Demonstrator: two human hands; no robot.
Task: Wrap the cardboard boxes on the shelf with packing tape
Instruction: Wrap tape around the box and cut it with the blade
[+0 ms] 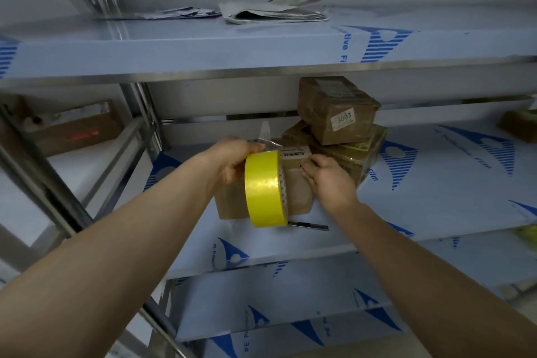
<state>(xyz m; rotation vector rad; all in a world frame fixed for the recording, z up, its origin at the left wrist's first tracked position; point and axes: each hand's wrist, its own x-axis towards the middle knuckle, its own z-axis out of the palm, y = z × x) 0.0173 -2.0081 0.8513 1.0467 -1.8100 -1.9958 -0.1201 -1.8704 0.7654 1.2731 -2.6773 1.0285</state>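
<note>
A brown cardboard box (299, 195) stands on the middle shelf (436, 197). My left hand (229, 158) grips a yellow roll of packing tape (266, 189) held upright against the box's front, and a clear strip of tape (266, 132) rises from the roll over the box's top. My right hand (327, 176) presses flat on the box's right side, fingers straight. Behind and to the right sits a stack of taped boxes (348, 151), the top one (337, 109) bearing a label reading 3003.
A dark cutter (309, 225) lies on the shelf just below the tape roll. Folded papers (276, 10) rest on the upper shelf. Another box (72, 125) sits on a neighbouring rack at left. A steel post (142, 113) stands left of the boxes.
</note>
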